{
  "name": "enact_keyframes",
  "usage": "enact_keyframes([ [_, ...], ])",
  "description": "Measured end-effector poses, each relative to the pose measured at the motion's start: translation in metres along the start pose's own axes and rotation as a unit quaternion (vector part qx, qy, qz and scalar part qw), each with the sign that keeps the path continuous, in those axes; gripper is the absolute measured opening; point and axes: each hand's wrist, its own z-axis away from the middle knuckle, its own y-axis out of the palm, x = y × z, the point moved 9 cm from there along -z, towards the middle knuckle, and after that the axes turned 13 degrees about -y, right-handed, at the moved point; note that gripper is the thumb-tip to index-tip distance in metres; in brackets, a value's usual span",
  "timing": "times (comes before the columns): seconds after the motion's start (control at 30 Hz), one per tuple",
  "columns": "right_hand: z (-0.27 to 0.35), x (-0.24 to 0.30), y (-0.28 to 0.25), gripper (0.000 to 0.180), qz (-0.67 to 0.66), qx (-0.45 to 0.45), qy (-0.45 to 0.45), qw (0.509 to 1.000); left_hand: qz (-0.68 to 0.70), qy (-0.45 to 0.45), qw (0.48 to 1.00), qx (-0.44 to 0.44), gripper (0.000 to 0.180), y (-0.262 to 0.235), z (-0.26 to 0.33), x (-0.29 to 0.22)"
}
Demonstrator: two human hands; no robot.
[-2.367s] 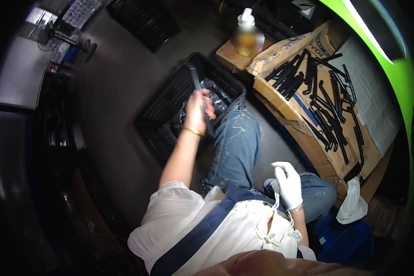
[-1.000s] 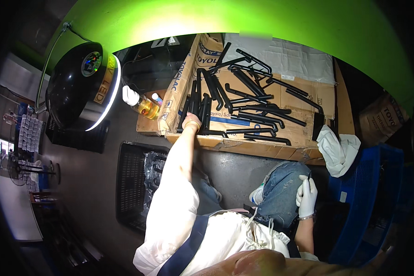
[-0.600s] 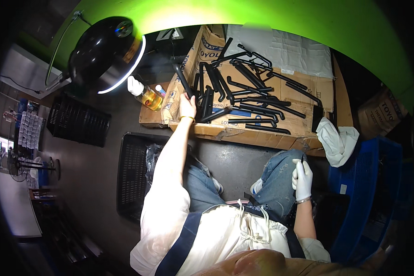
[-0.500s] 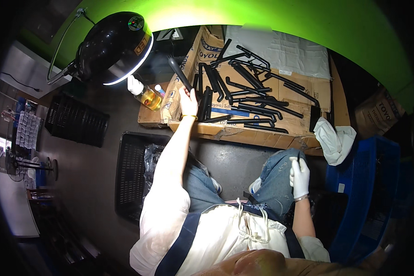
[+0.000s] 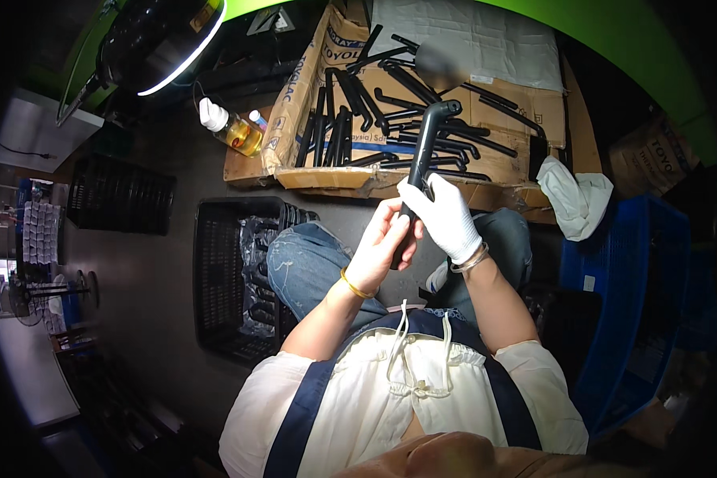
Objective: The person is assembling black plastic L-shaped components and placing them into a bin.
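Note:
A long black handle-like part [image 5: 426,147] with a bent end is held up in front of me, its bent end pointing away. My left hand [image 5: 381,243], bare, wraps round its near end. Higher on the shaft, my right hand [image 5: 448,215], in a white glove, grips the same part with thumb and fingers. Just beyond, an opened cardboard box [image 5: 350,177] holds several similar black parts [image 5: 406,84], lying loosely in different directions. The held part hides some of them.
A black lamp [image 5: 155,40] and a spray bottle of yellow liquid [image 5: 243,137] stand at the far left. A black crate [image 5: 215,279] with plastic-wrapped contents is by my left leg. Blue crates [image 5: 613,295] stand on the right, near a white cloth [image 5: 575,197].
My left hand has come back from the box's left side to my front with the black part. My right hand has risen from my thigh and taken hold of it too.

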Motion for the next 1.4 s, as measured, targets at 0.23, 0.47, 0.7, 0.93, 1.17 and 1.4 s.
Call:
enact_keyframes([
  [0.23, 0.046, 0.023, 0.006, 0.014, 0.096, 0.053, -0.084, 0.990, 0.018, 0.053, 0.998, -0.037, 0.043, -0.019, 0.023, 0.005],
  [0.47, 0.080, 0.033, 0.030, 0.017, 0.247, 0.158, -0.177, 0.940, -0.058, 0.041, 0.997, -0.035, 0.052, -0.012, 0.041, 0.013],
  [0.7, 0.081, 0.024, 0.029, 0.019, 0.309, 0.149, -0.151, 0.927, -0.130, 0.053, 0.988, -0.062, 0.054, -0.011, 0.043, 0.010],
  [0.93, 0.082, 0.021, 0.029, 0.019, 0.293, 0.135, -0.132, 0.937, -0.138, 0.050, 0.987, -0.072, 0.052, -0.009, 0.045, 0.009],
  [1.17, 0.084, 0.010, 0.036, 0.015, 0.329, 0.177, -0.142, 0.917, -0.243, 0.098, 0.956, -0.133, 0.053, -0.008, 0.050, 0.006],
  [1.4, 0.085, 0.006, 0.040, 0.019, 0.326, 0.169, -0.156, 0.917, -0.289, 0.098, 0.929, -0.209, 0.053, -0.011, 0.056, 0.013],
])
